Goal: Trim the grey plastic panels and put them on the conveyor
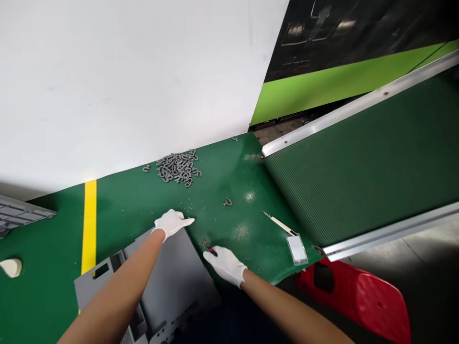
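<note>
My left hand, in a white glove, rests at the far corner of a large grey plastic panel, fingers folded over its edge and one digit pointing right. The panel lies close to my body, partly hidden under my left forearm. To the right of its edge, my gloved right hand is closed around a small hand tool with a red and black handle. The tool's dark tip points away from me, just above the green tabletop; its exact kind is too small to make out.
Small grey hook-shaped clips lie heaped at the back of the green table, with a single clip nearer. A scalpel and a clear card holder lie right. Beyond are a conveyor belt and a red stool.
</note>
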`<action>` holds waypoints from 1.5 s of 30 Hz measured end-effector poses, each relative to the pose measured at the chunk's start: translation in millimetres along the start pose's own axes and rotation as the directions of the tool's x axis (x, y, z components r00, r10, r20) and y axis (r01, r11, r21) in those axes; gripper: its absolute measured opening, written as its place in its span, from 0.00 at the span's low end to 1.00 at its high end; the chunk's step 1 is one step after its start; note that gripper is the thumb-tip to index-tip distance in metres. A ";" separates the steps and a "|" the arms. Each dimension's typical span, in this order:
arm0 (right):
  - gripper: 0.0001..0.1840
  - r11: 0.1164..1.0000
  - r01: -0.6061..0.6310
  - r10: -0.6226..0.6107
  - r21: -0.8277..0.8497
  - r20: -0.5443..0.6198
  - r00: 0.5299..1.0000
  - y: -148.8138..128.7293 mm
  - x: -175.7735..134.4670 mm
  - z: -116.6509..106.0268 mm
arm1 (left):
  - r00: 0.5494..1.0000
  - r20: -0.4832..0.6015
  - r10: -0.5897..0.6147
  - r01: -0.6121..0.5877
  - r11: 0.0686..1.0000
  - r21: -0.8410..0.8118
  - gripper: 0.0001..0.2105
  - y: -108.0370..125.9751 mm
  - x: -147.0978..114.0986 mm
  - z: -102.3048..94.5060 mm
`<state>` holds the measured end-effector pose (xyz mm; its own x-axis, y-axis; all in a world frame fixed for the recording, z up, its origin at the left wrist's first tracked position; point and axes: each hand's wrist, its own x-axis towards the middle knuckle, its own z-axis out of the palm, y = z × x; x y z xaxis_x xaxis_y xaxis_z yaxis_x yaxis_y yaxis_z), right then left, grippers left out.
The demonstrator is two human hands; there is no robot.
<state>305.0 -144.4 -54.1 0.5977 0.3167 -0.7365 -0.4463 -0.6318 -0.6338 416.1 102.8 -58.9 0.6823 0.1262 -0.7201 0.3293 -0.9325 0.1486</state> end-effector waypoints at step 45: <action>0.39 0.959 -0.090 0.082 -0.270 -0.043 0.996 -73.8 78.2 41.0 | 0.995 -0.048 -0.087 0.038 0.775 -0.631 0.32 -10.8 -13.1 -2.5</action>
<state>357.3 -43.9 -74.6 0.5871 0.2333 -0.7751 -0.3022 -0.8251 -0.4773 405.2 112.0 -49.3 0.6813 0.2233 -0.6971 0.6929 -0.5037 0.5158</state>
